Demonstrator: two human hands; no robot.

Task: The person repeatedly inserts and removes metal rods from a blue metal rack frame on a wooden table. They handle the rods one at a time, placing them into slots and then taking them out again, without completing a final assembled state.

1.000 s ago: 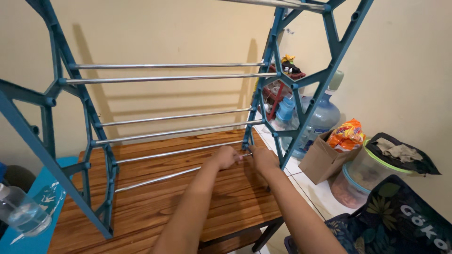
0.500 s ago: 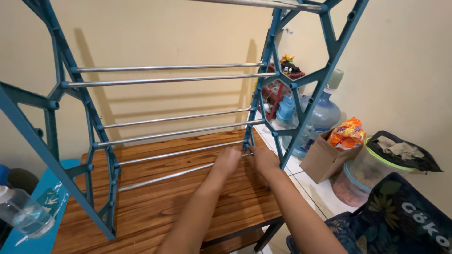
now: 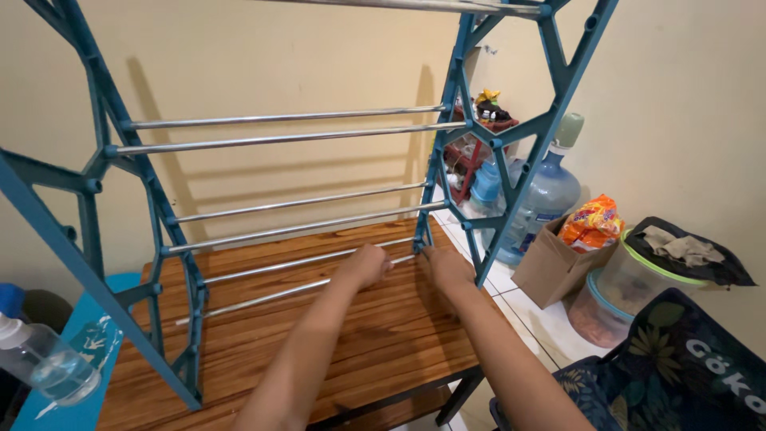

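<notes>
Wooden planks of a small brown table (image 3: 319, 351) fill the near ground, and on it stands a blue plastic drying rack (image 3: 171, 263) with silver rails running across between its two side frames. Closest in, both forearms stretch forward from six o'clock toward the middle of the table. The left hand (image 3: 365, 265) is clenched around the lowest metal rod (image 3: 263, 297), which lies slanted, its far-left end hanging loose near eight o'clock and not seated in the left frame, so the grip seems to be what keeps it level. Just to the right, at about one o'clock from that fist, the right hand (image 3: 447, 267) rests by the foot of the right side frame (image 3: 471, 183); its fingers curl down near the socket where the rod's end meets the frame, though whether they pinch the rod or just steady the plastic I cannot tell. At the near left edge, around eight o'clock, a clear spray bottle (image 3: 36, 363) lies on something turquoise. To the right at four o'clock a dark floral bag (image 3: 678, 367) sits on the tiled floor, and behind it a lidded plastic container (image 3: 638, 279) with cloth on top, then a cardboard box (image 3: 550, 267) holding an orange packet (image 3: 590, 225). Farther back, near two o'clock, a large blue water jug (image 3: 546, 199) stands against the cream wall (image 3: 279, 64).
</notes>
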